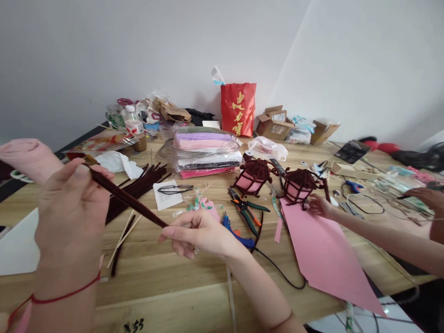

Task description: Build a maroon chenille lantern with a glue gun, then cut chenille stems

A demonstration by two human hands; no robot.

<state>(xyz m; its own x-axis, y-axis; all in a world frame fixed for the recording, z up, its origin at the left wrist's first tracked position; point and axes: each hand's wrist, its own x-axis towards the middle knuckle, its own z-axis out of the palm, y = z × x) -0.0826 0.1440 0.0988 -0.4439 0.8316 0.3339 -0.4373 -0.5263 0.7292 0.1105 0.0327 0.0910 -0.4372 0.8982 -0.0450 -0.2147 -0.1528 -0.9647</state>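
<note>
A few dark brown pipe cleaners (pixel 130 199), lying together as one strand, stretch between my two hands above the table. My left hand (pixel 74 199), with a red string at the wrist, pinches their upper end between thumb and fingers. Lower down and to the right, my right hand (pixel 194 231) grips the other end. Behind my left hand lies a bundle of loose dark brown pipe cleaners (pixel 138 189). Thin wooden sticks (pixel 121 240) rest on the table under the strand. Just right of my right hand is a blue hot glue gun (pixel 236 233).
Pliers (pixel 244 210) lie beyond the glue gun. Two small brown-and-pink lanterns (pixel 251 178) stand to the right; a co-worker's hand (pixel 321 206) touches the nearer one. Pink card (pixel 329 254) overhangs the table's front edge. Packed pipe cleaners (pixel 208 152) and a red bag (pixel 238 111) stand behind.
</note>
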